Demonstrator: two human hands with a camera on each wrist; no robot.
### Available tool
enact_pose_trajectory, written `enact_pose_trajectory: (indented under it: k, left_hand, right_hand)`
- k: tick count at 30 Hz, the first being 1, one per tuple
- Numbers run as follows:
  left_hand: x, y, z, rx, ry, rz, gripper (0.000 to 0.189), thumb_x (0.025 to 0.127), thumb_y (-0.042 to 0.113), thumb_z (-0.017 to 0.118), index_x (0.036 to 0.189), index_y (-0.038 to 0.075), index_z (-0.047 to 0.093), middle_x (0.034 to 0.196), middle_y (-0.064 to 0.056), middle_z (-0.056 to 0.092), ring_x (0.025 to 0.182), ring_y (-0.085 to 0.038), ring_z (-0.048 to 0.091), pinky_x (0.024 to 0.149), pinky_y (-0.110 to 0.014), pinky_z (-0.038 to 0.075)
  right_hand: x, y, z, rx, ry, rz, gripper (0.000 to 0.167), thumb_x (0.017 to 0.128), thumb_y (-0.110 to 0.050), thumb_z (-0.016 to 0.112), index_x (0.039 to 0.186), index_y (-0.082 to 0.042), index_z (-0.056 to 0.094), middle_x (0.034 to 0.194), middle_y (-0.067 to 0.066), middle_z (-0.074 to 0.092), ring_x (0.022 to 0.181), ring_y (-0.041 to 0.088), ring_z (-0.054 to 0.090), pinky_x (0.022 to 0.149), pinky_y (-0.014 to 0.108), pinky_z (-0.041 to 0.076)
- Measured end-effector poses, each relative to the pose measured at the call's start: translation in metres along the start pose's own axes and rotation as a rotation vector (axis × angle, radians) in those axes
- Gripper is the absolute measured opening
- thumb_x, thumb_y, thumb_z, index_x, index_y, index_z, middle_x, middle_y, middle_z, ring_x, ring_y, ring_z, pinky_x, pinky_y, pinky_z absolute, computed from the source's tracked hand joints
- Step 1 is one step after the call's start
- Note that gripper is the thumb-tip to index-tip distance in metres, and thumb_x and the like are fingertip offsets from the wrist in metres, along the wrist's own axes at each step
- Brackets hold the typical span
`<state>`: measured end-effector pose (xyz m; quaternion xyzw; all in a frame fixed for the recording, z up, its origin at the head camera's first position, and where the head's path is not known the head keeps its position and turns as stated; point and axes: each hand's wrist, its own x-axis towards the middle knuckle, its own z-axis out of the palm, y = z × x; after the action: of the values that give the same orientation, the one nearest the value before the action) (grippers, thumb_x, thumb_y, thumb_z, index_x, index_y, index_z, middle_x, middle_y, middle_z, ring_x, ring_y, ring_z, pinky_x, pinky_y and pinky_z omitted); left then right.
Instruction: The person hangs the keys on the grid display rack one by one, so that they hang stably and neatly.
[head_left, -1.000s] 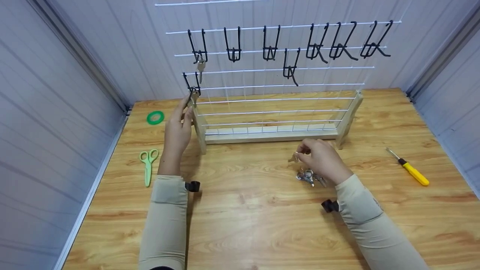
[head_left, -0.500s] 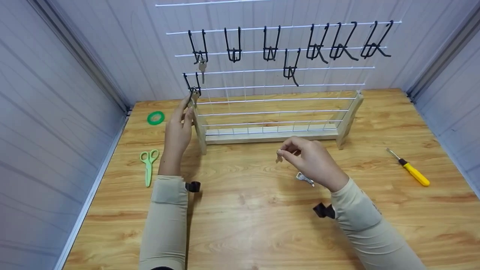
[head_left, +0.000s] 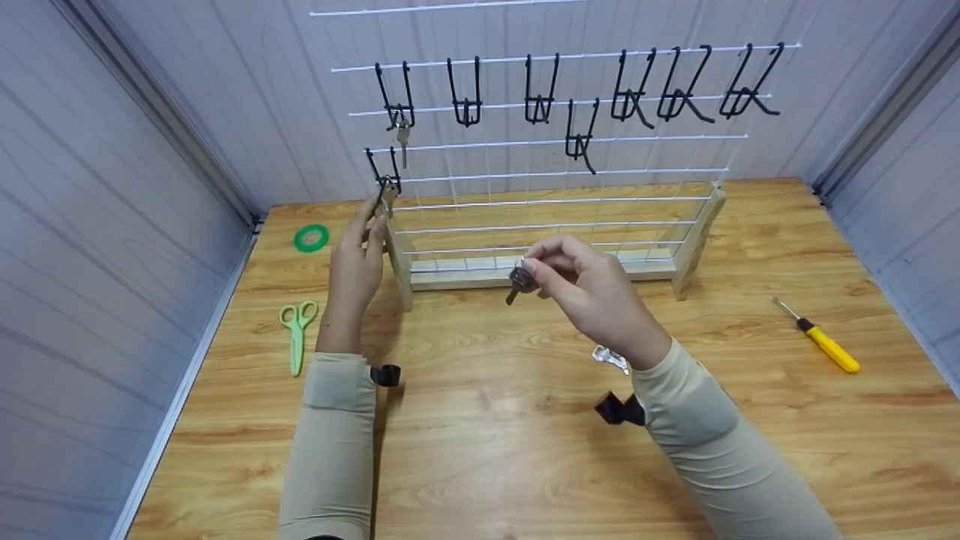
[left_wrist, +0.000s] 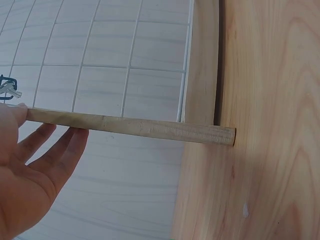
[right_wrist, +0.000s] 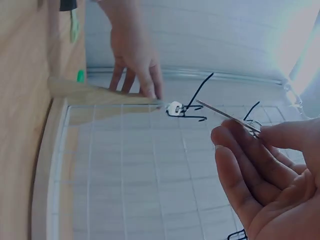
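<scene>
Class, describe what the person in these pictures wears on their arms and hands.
The left sleeve and right sleeve are beige, long and creased. A blocky black camera juts out near each one's end. The left hand and right hand wear no gloves.

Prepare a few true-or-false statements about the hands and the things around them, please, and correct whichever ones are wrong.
1. The scissors lie on the table. True.
2. The left hand grips the scissors. False: it grips a wooden post.
3. The right hand pinches a key. True.
4. In the head view, the screwdriver lies to the left of the scissors. False: the screwdriver lies to their right.
5. Another key hangs from the upper-left hook in the head view. True.
6. The tape is red. False: the tape is green.
</scene>
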<state>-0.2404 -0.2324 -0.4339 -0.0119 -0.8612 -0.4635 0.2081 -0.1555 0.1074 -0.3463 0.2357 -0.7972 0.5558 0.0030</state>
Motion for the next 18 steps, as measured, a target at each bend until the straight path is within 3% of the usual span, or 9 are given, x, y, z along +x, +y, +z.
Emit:
enact_pose_trajectory:
  k: [10, 18]
  left_hand:
    - [-0.001, -0.001, 0.0, -0.017, 0.01, -0.006, 0.048, 0.115, 0.033, 0.049, 0.162, 0.021, 0.049, 0.162, -0.014, 0.054, 0.133, -0.04, 0.068, 0.101, -0.049, 0.066]
    - [-0.001, 0.0, -0.001, -0.025, -0.019, -0.028, 0.048, 0.115, 0.037, 0.047, 0.163, 0.029, 0.047, 0.164, -0.015, 0.051, 0.138, -0.04, 0.064, 0.102, -0.048, 0.066]
  right_hand:
    - [0.029, -0.028, 0.006, 0.097, 0.019, -0.086, 0.017, 0.112, -0.016, 0.057, 0.122, -0.002, 0.061, 0.104, 0.013, 0.082, 0.085, 0.019, 0.08, 0.072, 0.037, 0.068]
    - [0.058, -0.051, 0.002, 0.121, 0.005, -0.148, 0.017, 0.114, -0.018, 0.052, 0.124, -0.005, 0.056, 0.101, 0.016, 0.08, 0.075, 0.023, 0.078, 0.064, 0.033, 0.067]
